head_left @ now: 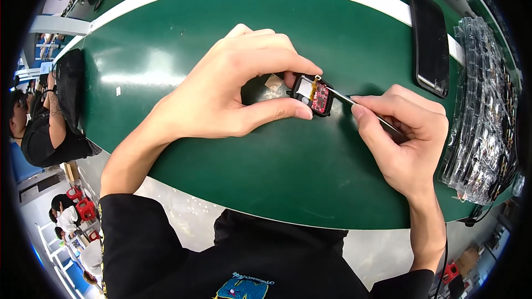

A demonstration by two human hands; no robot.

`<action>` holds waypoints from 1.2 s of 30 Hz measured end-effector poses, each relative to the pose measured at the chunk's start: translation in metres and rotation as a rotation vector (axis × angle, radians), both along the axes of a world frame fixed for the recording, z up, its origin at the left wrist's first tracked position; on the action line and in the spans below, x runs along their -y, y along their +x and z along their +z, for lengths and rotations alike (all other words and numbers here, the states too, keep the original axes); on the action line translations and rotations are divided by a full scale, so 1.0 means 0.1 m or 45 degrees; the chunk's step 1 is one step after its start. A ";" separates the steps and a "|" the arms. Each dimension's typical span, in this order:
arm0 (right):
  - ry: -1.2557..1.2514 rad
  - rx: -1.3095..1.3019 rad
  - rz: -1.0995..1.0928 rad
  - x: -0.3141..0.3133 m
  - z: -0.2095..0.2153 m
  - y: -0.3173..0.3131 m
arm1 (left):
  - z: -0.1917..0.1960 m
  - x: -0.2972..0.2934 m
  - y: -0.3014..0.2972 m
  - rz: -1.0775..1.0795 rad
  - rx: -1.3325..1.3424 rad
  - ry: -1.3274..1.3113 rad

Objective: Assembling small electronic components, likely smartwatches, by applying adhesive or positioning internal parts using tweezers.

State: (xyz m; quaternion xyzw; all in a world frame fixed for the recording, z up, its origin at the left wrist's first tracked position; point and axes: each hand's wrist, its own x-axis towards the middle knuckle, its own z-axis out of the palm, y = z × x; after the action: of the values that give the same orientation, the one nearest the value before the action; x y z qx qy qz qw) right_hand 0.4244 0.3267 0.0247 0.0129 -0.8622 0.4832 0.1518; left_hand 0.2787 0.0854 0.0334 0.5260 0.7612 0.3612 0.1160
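Note:
Between the thumb and fingers of my left hand [238,83] is a small black electronic device casing [321,112], its inside facing up. A red circuit board [320,101], a silvery block and a strip of yellow tape show inside it. My right hand [407,133] grips a pair of slim metal tweezers [382,122] like a pen. Their tip reaches the upper right part of the casing, near the circuit board. Whether the tip pinches anything is too small to make out. Part of the casing is hidden behind my left fingers.
The green table [244,177] lies under both hands. A black phone [429,44] rests at the far right, beside a stack of clear plastic trays [479,111]. A small white scrap [118,91] lies at the left. Another person [50,127] sits beyond the table's left edge.

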 end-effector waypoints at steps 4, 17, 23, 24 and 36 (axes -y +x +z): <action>0.016 -0.023 0.014 0.00 -0.01 -0.01 | 0.01 0.00 -0.01 0.004 -0.019 -0.021; 0.052 0.184 0.030 -0.02 0.12 0.01 | 0.00 0.00 -0.07 -0.059 -0.046 -0.012; -0.014 0.155 0.036 -0.03 0.08 0.02 | -0.01 0.00 -0.08 -0.075 -0.069 -0.051; -0.014 0.154 0.033 -0.02 0.08 0.02 | 0.00 0.01 -0.08 -0.078 -0.069 -0.052; 0.008 0.040 0.025 0.07 0.03 -0.02 | -0.02 -0.01 -0.07 -0.054 -0.054 -0.022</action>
State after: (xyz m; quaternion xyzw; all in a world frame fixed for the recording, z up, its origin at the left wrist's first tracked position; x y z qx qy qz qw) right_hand 0.4227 0.3195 0.0276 0.0143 -0.8657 0.4822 0.1336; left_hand 0.2714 0.0860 0.0314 0.5485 0.7553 0.3407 0.1122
